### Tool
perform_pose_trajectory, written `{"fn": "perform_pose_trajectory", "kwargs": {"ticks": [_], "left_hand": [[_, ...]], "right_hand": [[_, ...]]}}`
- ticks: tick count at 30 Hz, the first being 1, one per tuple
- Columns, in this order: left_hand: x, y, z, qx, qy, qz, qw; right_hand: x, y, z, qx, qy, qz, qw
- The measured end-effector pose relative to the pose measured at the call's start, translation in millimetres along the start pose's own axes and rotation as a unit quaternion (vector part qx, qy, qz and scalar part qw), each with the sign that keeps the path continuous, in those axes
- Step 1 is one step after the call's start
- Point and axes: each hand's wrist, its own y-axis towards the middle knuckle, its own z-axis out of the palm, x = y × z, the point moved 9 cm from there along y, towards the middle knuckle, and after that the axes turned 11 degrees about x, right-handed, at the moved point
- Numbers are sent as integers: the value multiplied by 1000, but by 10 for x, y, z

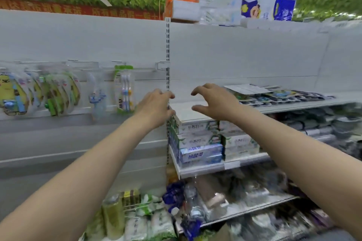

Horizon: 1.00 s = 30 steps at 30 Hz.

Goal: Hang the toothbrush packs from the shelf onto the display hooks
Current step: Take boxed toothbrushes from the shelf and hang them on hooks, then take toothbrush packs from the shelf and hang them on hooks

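Toothbrush packs lie flat in a loose pile on the white shelf at the right. On the left panel, a green-topped toothbrush pack and several cartoon packs hang from display hooks; one hook near the upright post carries nothing. My left hand and my right hand are both raised in front of the shelf's bare left end, fingers loosely curled, holding nothing. The pile lies just to the right of my right hand.
Toothpaste boxes are stacked on the shelf below. Lower shelves hold bottles and bagged goods. Tissue packs stand on the top shelf. A slotted upright post divides the two bays.
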Motion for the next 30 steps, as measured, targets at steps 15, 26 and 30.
{"fn": "perform_pose_trajectory", "kwargs": {"ticks": [15, 26, 30], "left_hand": [[-3038, 718, 1024, 55, -28, 132, 989], [-4859, 2372, 1752, 26, -45, 212, 976], [-5577, 3085, 2073, 41, -61, 221, 972]], "right_hand": [[-2828, -1776, -144, 18, -24, 117, 993], [-5310, -1904, -126, 1, -23, 192, 981], [-6307, -1750, -173, 9, -14, 204, 979]]}}
